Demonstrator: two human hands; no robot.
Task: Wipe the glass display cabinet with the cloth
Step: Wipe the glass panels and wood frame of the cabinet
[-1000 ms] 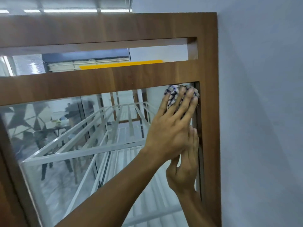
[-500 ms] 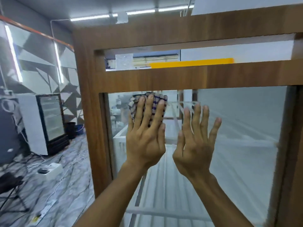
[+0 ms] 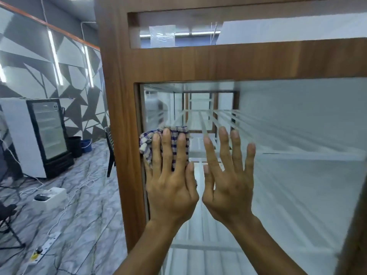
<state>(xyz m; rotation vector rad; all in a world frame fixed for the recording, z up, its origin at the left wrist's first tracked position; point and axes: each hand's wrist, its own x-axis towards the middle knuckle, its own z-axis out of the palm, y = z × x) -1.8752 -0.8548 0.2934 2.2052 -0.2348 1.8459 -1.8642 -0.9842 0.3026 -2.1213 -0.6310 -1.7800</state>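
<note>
The glass display cabinet has a brown wooden frame (image 3: pixel 119 116) and a large glass pane (image 3: pixel 288 135) with white shelves behind it. My left hand (image 3: pixel 170 181) lies flat on a blue-and-white checked cloth (image 3: pixel 146 140), pressing it against the glass at the pane's left edge, next to the frame's left upright. My right hand (image 3: pixel 228 181) is spread flat on the glass just to the right of it, holding nothing. The two thumbs almost touch.
To the left stands a white fridge with a black glass door (image 3: pixel 45 133) on a marble-pattern floor. A white box (image 3: pixel 49 197), cables and a power strip (image 3: pixel 46 245) lie on the floor. A dark bin (image 3: pixel 74 145) and blue bucket (image 3: pixel 86 145) stand beyond.
My left hand has carried the cloth from the pane's top right corner across to its left edge and then lower down. My right hand followed leftward and spread flat on the glass.
</note>
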